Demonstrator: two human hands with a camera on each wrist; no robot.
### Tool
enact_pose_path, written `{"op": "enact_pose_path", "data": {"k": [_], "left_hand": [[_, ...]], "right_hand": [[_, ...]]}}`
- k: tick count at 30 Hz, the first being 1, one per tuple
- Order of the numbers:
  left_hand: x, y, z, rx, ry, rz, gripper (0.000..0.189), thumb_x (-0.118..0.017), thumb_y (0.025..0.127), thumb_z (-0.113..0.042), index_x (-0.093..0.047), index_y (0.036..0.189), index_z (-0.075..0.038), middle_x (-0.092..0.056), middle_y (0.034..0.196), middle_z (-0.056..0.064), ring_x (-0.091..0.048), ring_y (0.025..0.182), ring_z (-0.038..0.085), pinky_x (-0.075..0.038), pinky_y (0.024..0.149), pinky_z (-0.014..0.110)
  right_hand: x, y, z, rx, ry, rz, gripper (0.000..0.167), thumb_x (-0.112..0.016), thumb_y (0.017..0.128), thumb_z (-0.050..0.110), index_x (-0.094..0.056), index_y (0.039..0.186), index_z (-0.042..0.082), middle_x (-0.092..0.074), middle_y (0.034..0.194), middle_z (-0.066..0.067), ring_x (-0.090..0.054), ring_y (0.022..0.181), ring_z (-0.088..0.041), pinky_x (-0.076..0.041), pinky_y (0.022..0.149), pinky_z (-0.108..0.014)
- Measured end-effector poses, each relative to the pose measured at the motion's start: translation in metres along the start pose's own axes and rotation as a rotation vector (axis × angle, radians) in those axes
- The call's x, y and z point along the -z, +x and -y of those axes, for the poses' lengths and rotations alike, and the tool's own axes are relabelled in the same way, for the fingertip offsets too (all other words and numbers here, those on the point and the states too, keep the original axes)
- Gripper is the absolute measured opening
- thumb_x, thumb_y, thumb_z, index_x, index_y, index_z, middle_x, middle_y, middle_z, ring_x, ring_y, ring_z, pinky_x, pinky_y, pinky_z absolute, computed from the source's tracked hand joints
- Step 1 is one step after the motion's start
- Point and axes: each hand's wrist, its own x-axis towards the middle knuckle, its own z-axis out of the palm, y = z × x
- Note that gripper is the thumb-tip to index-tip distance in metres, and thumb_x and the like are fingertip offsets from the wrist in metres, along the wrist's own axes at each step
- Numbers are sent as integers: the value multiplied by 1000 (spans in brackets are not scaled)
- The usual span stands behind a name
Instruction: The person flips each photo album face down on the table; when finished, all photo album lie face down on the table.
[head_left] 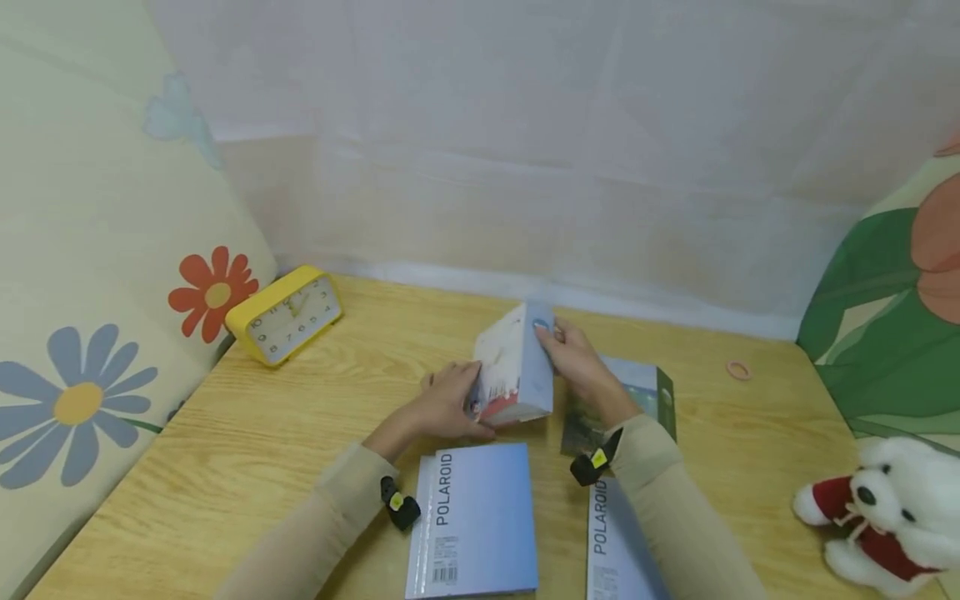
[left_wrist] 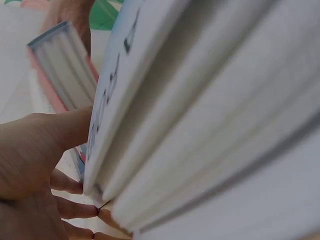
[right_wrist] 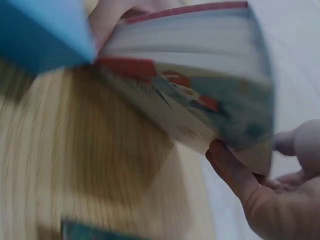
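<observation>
A thick book (head_left: pixel 501 354) with a white cover, a barcode, red patches near its lower edge and a pale blue spine stands tilted over the wooden table. My right hand (head_left: pixel 579 362) grips it at the spine side, thumb on the spine. At the opposite edge my left hand (head_left: pixel 448 402) holds its lower corner, thumb low. In the right wrist view the book (right_wrist: pixel 215 95) shows its page block and an illustrated cover, and the right hand (right_wrist: pixel 280 202) pinches one corner. The left wrist view has the book (left_wrist: pixel 62 70) partly hidden behind a larger album (left_wrist: pixel 200 125) close to the camera.
Blue POLAROID albums (head_left: pixel 480 521) lie stacked in front, with another POLAROID album (head_left: pixel 618 550) under my right forearm. A dark green book (head_left: pixel 666 404) lies behind that wrist. Around them are a yellow clock (head_left: pixel 285 317), a pink ring (head_left: pixel 738 370) and a white plush bear (head_left: pixel 885 508).
</observation>
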Motion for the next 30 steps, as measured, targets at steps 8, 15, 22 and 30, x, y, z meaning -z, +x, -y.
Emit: {"op": "enact_pose_path", "data": {"k": [8, 15, 22, 30], "left_hand": [[4, -7, 12, 86, 74, -3, 110, -88, 71, -41, -29, 155, -1, -23, 157, 26, -20, 144, 44, -10, 110, 69], [5, -7, 11, 83, 97, -17, 108, -86, 72, -40, -29, 155, -2, -15, 160, 24, -14, 145, 45, -8, 110, 70], [5, -7, 13, 98, 100, 5, 108, -82, 73, -38, -24, 156, -1, -11, 161, 25, -13, 145, 45, -13, 108, 69], [27, -9, -2, 47, 68, -40, 104, -78, 84, -41, -16, 158, -3, -7, 160, 31, -12, 144, 52, -14, 107, 74]], "right_hand": [[-4, -7, -14, -1, -535, 42, 94, -76, 86, 39, -26, 152, -7, -48, 139, -30, -57, 113, -38, -52, 91, -45], [-9, -13, -18, 40, -846, 73, 68, -72, 88, 48, -55, 127, -6, -64, 107, -19, -60, 86, -26, -52, 73, -39], [-13, -15, -18, 28, -842, 49, 76, -70, 89, 47, -48, 139, -7, -60, 123, -25, -60, 104, -35, -51, 86, -47], [0, -34, 1, 154, -902, -102, 72, -48, 102, 46, -28, 155, 2, -29, 156, -27, -29, 141, -44, -23, 114, -59]]}}
